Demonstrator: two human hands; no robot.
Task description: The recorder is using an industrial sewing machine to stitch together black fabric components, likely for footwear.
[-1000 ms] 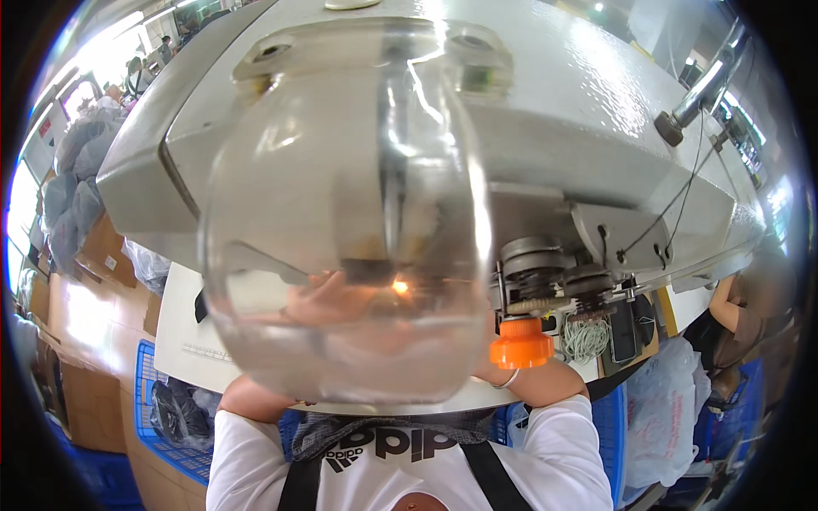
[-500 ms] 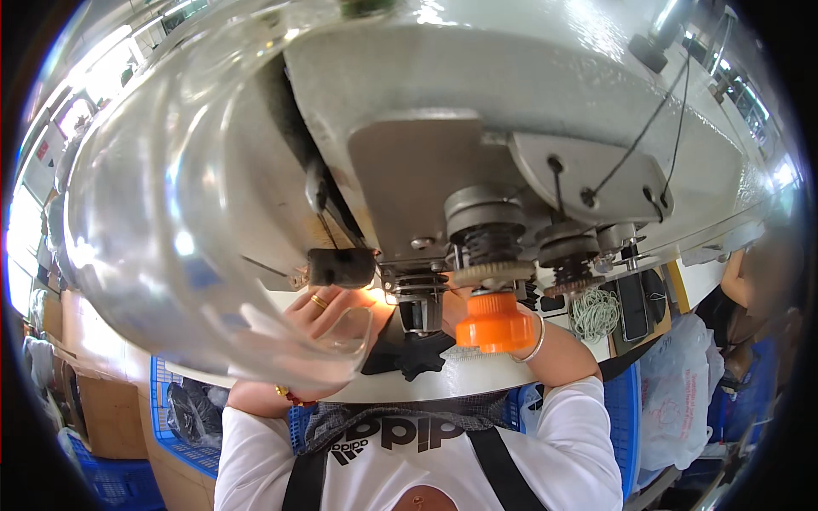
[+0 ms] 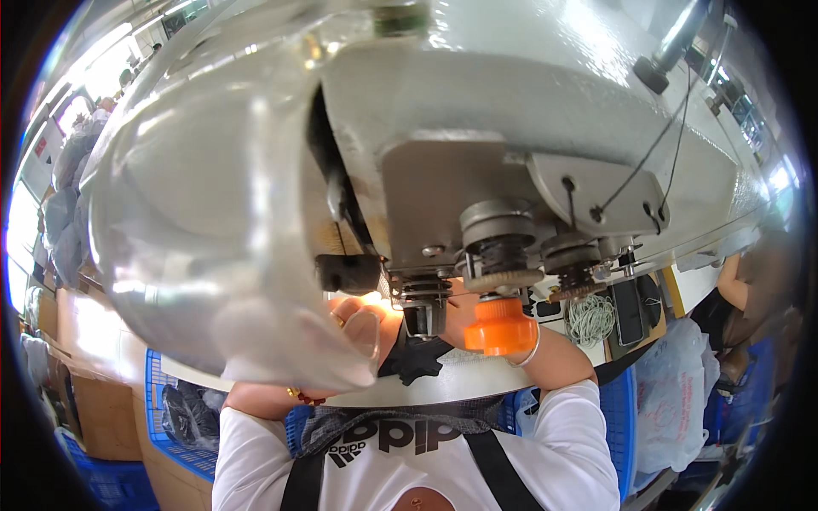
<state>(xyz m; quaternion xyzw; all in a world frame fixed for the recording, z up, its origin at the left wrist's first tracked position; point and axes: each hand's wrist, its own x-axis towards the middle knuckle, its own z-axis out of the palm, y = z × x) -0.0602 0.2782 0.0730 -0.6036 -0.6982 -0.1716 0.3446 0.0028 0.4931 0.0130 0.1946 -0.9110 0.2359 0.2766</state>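
Note:
A white sewing machine head [image 3: 545, 102] fills the upper view, with black cloth [image 3: 417, 362] beneath it. My left hand [image 3: 383, 332], wearing a ring, is at the cloth's left edge beside the glowing lamp. Its visible fingers are bent and close together; their tips are hidden, and a clear plastic guard [image 3: 204, 238] covers part of the hand. My right hand [image 3: 460, 319] is at the cloth's right side, its fingers hidden behind the thread tension discs [image 3: 498, 226] and an orange knob [image 3: 501, 328].
Right of the machine, a coil of pale cord [image 3: 590, 319] lies near a dark phone-like slab [image 3: 629, 311]. Blue baskets [image 3: 158, 409] flank my lap. A clear plastic bag [image 3: 673, 396] sits at right, cardboard boxes [image 3: 106, 417] at left. Another person's arm [image 3: 731, 281] shows at far right.
The machine head and guard sit slightly lower and further right in view. My left hand appears further right and is more covered by the guard. The right hand stays beside the cloth.

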